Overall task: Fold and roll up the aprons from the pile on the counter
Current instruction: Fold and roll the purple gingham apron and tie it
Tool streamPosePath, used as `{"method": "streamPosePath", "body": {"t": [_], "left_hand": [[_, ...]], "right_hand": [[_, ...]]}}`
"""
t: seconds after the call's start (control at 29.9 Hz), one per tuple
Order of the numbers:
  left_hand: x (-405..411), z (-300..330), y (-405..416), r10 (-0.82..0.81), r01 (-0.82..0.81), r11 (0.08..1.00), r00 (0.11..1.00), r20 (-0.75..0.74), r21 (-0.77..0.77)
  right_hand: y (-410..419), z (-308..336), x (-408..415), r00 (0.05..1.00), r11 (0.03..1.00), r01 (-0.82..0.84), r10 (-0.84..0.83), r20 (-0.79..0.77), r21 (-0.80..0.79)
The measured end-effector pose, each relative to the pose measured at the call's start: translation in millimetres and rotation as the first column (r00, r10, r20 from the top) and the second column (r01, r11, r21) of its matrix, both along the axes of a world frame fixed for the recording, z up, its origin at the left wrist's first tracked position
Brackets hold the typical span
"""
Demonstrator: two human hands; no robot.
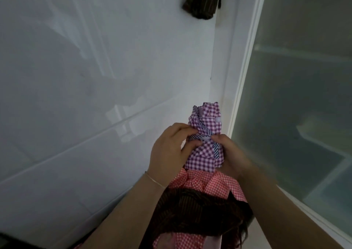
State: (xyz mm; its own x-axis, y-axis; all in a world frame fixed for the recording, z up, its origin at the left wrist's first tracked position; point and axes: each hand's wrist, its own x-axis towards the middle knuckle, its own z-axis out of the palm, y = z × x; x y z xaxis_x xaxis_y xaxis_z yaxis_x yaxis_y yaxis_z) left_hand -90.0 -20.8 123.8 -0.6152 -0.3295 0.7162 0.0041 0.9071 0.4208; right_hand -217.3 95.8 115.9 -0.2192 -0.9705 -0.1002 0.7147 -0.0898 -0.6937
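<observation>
Together both hands [200, 149] pinch the striped tie [206, 134] round the purple-checked apron [207, 119].

The light is dim and soft — a bit grey-blue all over. The shiny white counter top [80, 88] shows pale, blurry reflections and a big dark shadow. Straight lines bend near the edges, and everything looks slightly fuzzy — never sharp.

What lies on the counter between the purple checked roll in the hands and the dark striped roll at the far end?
Nothing: in the head view the white counter is bare between the purple checked roll and the dark striped roll.
</observation>
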Motion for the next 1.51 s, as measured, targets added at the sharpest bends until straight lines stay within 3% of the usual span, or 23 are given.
{"method": "streamPosePath", "body": {"t": [0.23,0.37,0.44,0.54,0.67,0.8,0.9,1.0,1.07,1.17,1.24,1.34,1.51], "left_hand": [[-11,39,-17,-0.017,0.025,0.984,0.999,-0.048,0.175],[-25,54,-13,-0.049,0.07,0.872,0.997,-0.056,0.484],[-31,59,-9,-0.07,0.166,0.799,0.98,-0.184,0.578],[-37,73,-7,-0.053,0.197,0.867,0.949,-0.31,0.457],[-51,102,-14,0.038,0.03,0.983,0.933,-0.358,0.183],[-65,140,-30,0.183,-0.189,0.982,0.898,-0.401,0.024],[-67,177,-37,0.155,-0.25,0.952,0.891,-0.426,-0.176],[-67,208,-44,0.141,-0.259,0.901,0.934,-0.329,-0.349],[-68,219,-52,0.103,-0.159,0.941,0.975,-0.195,-0.3],[-67,231,-65,0.053,-0.059,0.972,0.998,-0.031,-0.228],[-65,248,-77,0.135,-0.122,0.926,0.991,0.013,-0.358],[-61,275,-91,0.293,-0.288,0.772,0.952,-0.085,-0.567],[-63,312,-123,0.484,-0.483,0.548,0.849,-0.212,-0.683]], "right_hand": [[-7,43,-18,0.992,0.99,0.129,-0.129,0.01,-0.06],[-12,64,-27,0.995,0.99,0.091,-0.086,0.045,-0.104],[-15,75,-29,0.996,0.991,0.09,-0.091,-0.011,-0.096],[-23,93,-33,0.989,0.985,0.137,-0.143,-0.048,-0.103],[-39,118,-41,0.963,0.946,0.204,-0.24,-0.123,-0.253],[-56,145,-41,0.819,0.907,0.304,-0.406,-0.405,-0.292],[-62,170,-43,0.837,0.913,0.312,-0.395,-0.38,-0.263],[-65,193,-52,0.871,0.953,0.159,-0.258,-0.417,-0.256],[-67,202,-54,0.837,0.95,0.029,-0.193,-0.512,-0.311],[-79,211,-61,0.755,0.937,0.026,-0.247,-0.608,-0.348],[-91,223,-63,0.691,0.923,0.102,-0.334,-0.641,-0.37],[-109,242,-61,0.521,0.865,0.25,-0.499,-0.693,-0.436],[-148,274,-59,0.292,0.728,0.276,-0.686,-0.666,-0.628]]}}
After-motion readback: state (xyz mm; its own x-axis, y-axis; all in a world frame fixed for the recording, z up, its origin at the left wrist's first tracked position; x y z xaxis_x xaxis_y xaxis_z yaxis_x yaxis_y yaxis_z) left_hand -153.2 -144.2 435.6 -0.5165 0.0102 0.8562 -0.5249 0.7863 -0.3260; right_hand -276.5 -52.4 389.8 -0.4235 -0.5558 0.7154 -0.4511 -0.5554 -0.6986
